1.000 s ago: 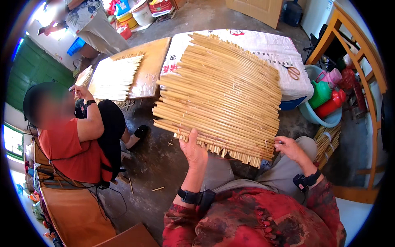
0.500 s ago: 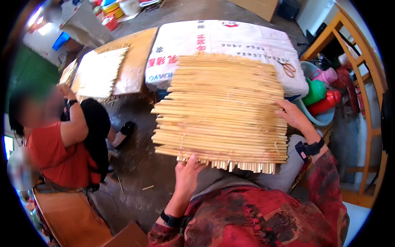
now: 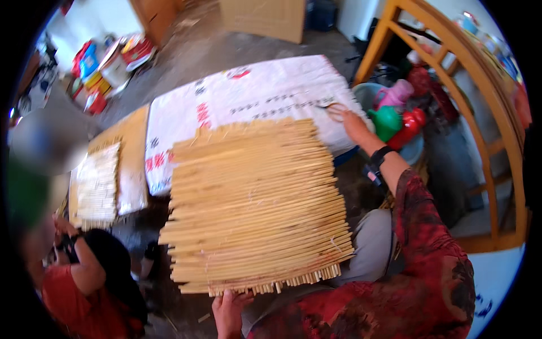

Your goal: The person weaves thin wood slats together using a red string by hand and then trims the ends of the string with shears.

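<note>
A mat of thin, straw-coloured sticks (image 3: 254,203) tied side by side with thread slopes from the table to my lap. Its near edge is held by my left hand (image 3: 228,313), thumb on top and fingers partly hidden beneath. My right hand (image 3: 359,131) reaches to the far right of the table, its fingers closed at the handle loops of the scissors (image 3: 334,109). The scissors lie on the white printed sheet (image 3: 271,85) covering the table, their blades pointing left. A slight blur softens the fingers there.
To the left, a person in a red top (image 3: 84,299) sits by another table with a smaller stick mat (image 3: 99,183). Right of my table, a blue basin (image 3: 415,151) holds green, red and pink containers. A wooden frame (image 3: 485,130) stands beyond it.
My right hand has left the mat's right edge and moved forward to the scissors. My left hand stays on the near edge. The whole view has shifted to the right.
</note>
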### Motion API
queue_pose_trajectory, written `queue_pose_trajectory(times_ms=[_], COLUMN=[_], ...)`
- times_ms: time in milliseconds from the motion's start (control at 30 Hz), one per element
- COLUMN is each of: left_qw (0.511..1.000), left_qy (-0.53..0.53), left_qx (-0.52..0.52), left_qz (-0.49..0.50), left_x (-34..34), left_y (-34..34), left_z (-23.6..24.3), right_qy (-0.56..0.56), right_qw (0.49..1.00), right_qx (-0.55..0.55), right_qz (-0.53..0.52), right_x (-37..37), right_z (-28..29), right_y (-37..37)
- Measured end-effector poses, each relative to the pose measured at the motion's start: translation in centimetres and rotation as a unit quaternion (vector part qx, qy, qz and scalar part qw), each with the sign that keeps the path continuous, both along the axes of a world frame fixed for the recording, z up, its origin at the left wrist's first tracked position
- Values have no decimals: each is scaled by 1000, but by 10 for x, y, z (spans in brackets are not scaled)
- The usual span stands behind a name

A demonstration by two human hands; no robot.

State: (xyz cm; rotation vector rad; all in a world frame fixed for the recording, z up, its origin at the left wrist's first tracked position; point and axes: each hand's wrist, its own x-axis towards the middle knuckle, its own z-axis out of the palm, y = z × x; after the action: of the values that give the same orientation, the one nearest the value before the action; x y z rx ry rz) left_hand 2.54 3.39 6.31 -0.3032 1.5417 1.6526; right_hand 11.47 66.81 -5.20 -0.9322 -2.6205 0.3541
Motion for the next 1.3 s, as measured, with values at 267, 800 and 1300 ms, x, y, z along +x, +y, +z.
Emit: queue_pose_trajectory(times_ms=[267,800,1300], left_qw=[960,648,533], left_qy=[112,682,721], left_qx=[-210,-278,-345], left_qz=[-145,-195,-276], left_x=[8,-33,-47], left_y=[-14,1,8], left_z=[43,43,32], right_qy=[-162,34,1], right_qw=[981,970,693], right_qx=[104,-241,-694], right_qz=[-29,1,193], right_x=[-43,-4,8], right_z=[1,20,167], right_y=[-6,-16,-405])
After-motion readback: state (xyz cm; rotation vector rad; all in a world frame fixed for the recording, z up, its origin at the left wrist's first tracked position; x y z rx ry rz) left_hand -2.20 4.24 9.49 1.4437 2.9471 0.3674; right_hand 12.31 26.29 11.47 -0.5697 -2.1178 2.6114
